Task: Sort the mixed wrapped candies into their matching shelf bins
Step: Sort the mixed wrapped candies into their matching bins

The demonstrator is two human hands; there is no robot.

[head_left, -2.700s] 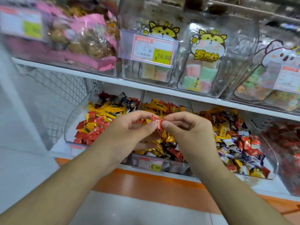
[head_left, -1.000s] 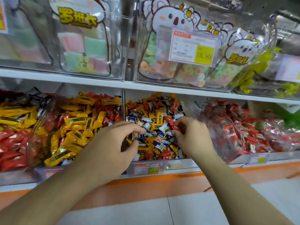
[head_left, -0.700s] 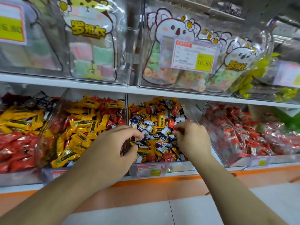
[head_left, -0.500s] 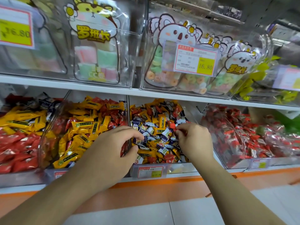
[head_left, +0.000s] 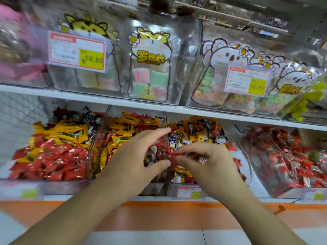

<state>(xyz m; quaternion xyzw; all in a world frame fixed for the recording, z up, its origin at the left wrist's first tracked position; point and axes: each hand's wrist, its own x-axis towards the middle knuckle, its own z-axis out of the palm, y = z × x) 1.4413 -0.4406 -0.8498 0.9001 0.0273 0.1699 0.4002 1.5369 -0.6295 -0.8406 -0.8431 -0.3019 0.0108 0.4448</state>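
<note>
Your left hand (head_left: pixel 136 161) and right hand (head_left: pixel 208 163) both pinch one crinkly red foil-wrapped candy (head_left: pixel 170 156) before the clear plastic bins (head_left: pixel 247 167)

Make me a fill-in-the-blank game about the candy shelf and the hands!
1. Both hands, the left hand and the right hand, pinch a candy whose wrapper is ____.
2. The yellow part of the price tag on the top shelf reads ____.
3. The stripe under the bottom shelf is coloured ____.

Missing words: red; 16.80; orange
</note>
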